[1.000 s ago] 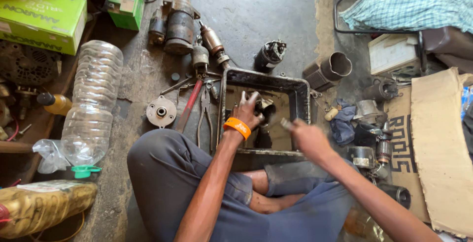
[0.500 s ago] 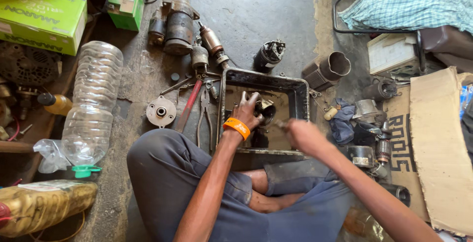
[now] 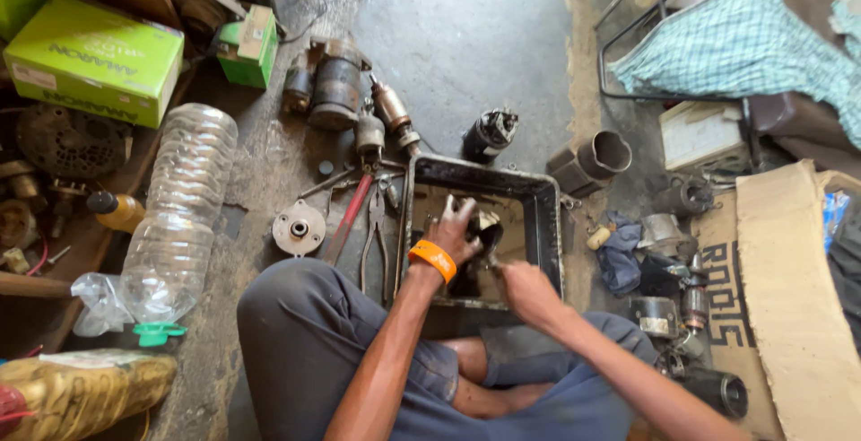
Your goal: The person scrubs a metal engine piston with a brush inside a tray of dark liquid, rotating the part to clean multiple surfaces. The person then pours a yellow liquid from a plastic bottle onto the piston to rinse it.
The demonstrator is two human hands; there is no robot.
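Motor part (image 3: 487, 228) sits over tray (image 3: 547, 226), pliers (image 3: 375, 230) beside.

A large lime-green box (image 3: 90, 60) sits top left, a small green-and-white carton (image 3: 248, 44) beside it.

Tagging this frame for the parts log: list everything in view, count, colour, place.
metal tray: 1, black, floor centre, in front of the knees
small dark part: 1, blackish, over the tray, in the left hand
pliers: 1, grey, left of the tray
red-handled tool: 1, red, beside the pliers
round flange: 1, pale metal, left of the tools
motor parts: several, rusty grey, above the tray
plastic bottle: 1, clear, lying at left
green boxes: at least 2, top left
cardboard: 1 sheet, tan, right
checked cloth: 1, teal, top right
left hand: orange wristband, gripping the part
right hand: over the tray's near edge; what it grips is unclear
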